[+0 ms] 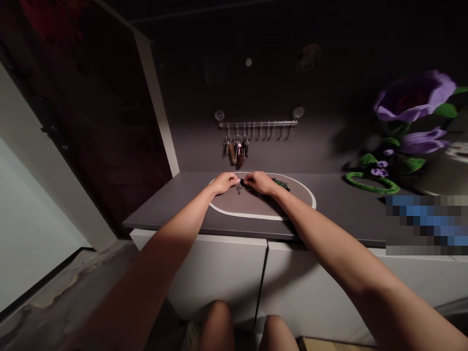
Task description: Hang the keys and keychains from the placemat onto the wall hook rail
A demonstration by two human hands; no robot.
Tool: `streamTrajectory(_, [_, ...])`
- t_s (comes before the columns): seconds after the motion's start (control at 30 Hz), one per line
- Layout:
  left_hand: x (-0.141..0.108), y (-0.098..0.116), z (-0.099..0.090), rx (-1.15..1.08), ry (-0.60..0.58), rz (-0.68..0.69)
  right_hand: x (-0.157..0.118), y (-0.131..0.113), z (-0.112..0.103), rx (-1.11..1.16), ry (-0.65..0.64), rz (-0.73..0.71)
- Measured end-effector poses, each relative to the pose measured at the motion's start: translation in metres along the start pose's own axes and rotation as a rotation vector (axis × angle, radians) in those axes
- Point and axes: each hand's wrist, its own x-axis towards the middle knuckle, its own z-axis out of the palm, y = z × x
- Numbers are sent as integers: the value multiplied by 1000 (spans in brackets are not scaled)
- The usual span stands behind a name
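My left hand (225,183) is closed in a pinch over the mat, at the top of a small bunch of silver keys (239,188). Close beside it, the fingertips of my right hand (259,182) pinch together at a small dark piece between the two hands. That piece is too small to make out. Partly hidden behind my right wrist lies a black and green item (281,184) of unclear kind. All of this is on or just above a brown oval mat (234,207) with a white rim.
Several key bunches (237,151) hang at the left of a clear hook rail (259,124) on the dark wall. Purple flowers (413,100) and a green ring (371,184) stand right on the grey countertop (175,204). White cabinet doors (219,273) are below; a dark door (84,112) is left.
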Motion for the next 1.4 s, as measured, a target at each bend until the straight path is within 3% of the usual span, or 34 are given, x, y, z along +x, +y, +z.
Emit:
streamTrajectory(0.23, [1,-7,-4,8,-98,54,-3,-1,3,69,7,29])
streamTrajectory(0.8, [1,4,-3,89,24,77,-3,-3,-3,50,-81,-34])
streamTrajectory(1.1, [1,8,1,-117,134,24,-4,-9,-8,169,-4,60])
streamTrajectory(1.4, [2,14,4,-414,212,-61,-2,-9,-4,528,95,154])
